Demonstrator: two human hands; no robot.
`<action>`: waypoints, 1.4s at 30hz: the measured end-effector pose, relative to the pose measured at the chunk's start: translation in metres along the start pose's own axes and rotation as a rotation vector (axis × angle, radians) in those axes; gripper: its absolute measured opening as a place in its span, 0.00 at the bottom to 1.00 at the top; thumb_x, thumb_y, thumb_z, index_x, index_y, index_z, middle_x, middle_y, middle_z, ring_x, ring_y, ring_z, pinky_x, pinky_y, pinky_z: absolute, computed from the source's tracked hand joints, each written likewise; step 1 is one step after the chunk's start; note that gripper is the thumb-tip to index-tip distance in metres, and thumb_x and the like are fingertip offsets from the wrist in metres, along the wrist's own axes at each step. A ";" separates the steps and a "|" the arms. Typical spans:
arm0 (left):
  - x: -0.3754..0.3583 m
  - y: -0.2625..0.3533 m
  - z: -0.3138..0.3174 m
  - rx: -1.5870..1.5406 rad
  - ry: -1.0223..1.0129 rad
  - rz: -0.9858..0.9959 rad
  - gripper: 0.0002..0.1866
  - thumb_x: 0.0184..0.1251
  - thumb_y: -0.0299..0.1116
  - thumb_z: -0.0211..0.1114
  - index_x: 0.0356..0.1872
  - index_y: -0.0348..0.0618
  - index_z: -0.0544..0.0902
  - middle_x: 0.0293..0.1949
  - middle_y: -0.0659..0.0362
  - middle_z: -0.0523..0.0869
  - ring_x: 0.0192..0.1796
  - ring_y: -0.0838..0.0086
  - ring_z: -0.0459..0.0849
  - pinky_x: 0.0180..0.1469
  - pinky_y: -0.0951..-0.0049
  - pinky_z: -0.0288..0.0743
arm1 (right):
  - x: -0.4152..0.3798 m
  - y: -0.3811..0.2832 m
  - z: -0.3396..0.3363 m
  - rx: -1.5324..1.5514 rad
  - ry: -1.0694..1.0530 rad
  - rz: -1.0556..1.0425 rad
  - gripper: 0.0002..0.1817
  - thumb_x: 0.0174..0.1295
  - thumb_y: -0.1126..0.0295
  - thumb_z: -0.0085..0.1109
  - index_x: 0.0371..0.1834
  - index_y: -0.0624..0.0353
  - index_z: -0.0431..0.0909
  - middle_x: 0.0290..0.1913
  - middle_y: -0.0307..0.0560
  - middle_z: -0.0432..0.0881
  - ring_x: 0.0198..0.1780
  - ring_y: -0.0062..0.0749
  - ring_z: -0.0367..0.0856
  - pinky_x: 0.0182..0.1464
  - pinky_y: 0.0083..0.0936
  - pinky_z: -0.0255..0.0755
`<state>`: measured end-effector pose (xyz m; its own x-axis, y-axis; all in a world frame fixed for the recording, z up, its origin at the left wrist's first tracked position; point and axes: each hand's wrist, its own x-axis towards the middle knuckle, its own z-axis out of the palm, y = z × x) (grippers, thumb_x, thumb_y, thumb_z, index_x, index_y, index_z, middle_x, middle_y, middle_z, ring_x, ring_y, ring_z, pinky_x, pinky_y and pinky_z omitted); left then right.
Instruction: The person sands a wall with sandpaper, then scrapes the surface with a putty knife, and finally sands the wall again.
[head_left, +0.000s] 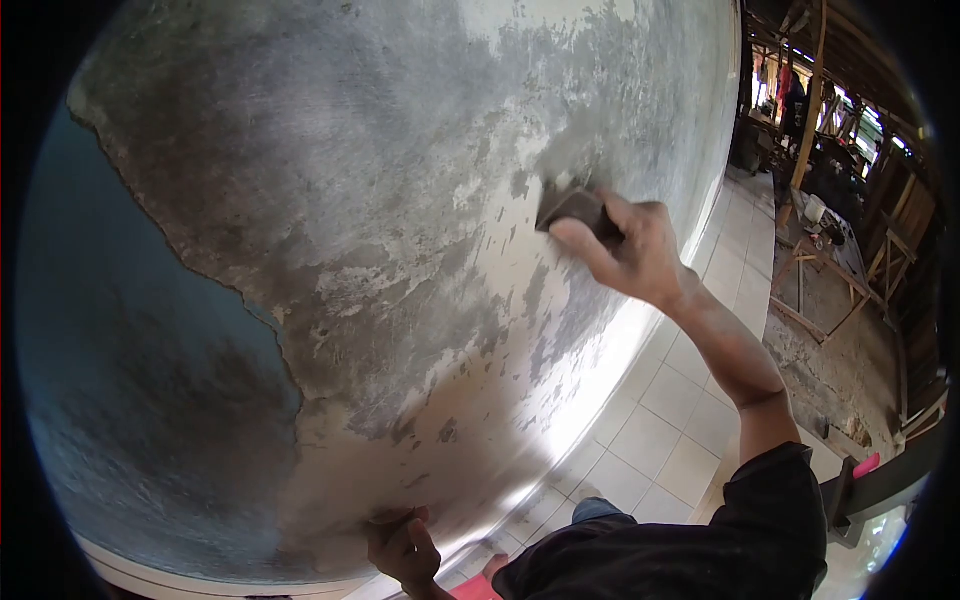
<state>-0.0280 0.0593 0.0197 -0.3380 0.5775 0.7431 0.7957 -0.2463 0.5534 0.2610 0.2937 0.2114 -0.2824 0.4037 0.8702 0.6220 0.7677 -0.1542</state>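
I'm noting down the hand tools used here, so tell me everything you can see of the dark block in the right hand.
The block is dark grey-brown and looks flat-sided, with a lighter upper face and darker sides, slightly blurred. Its material cannot be told. It sits tilted in the grip of the right hand, the thumb across its near side and the fingers hiding part of the rest. It appears to be against the patchy grey and off-white wall.

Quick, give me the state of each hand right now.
Left hand: in shadow near the wall; grip and anything held cannot be told.
Right hand: closed, holding a dark block up at the wall.
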 end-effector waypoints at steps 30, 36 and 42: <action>-0.006 -0.007 0.000 -0.009 -0.010 -0.011 0.18 0.68 0.41 0.61 0.21 0.43 0.86 0.25 0.60 0.86 0.35 0.66 0.82 0.36 0.67 0.75 | -0.006 -0.002 -0.003 -0.060 -0.045 -0.037 0.23 0.64 0.49 0.62 0.28 0.62 0.78 0.15 0.47 0.79 0.13 0.33 0.79 0.16 0.29 0.72; -0.006 -0.006 0.000 -0.050 -0.008 -0.048 0.17 0.68 0.40 0.61 0.21 0.43 0.86 0.25 0.60 0.87 0.35 0.66 0.83 0.37 0.67 0.76 | -0.026 0.002 0.004 0.144 -0.126 0.274 0.22 0.66 0.52 0.61 0.29 0.65 0.78 0.15 0.49 0.78 0.15 0.31 0.79 0.16 0.27 0.69; -0.006 -0.005 -0.001 -0.003 -0.022 -0.029 0.18 0.68 0.41 0.60 0.21 0.43 0.86 0.25 0.60 0.87 0.34 0.66 0.83 0.37 0.67 0.76 | -0.049 -0.015 0.019 0.369 -0.217 0.514 0.24 0.68 0.52 0.59 0.31 0.67 0.77 0.16 0.41 0.73 0.19 0.18 0.70 0.21 0.23 0.63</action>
<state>-0.0309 0.0566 0.0130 -0.3499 0.6012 0.7184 0.7843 -0.2315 0.5756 0.2519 0.2722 0.1625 -0.1809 0.8252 0.5351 0.4370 0.5549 -0.7079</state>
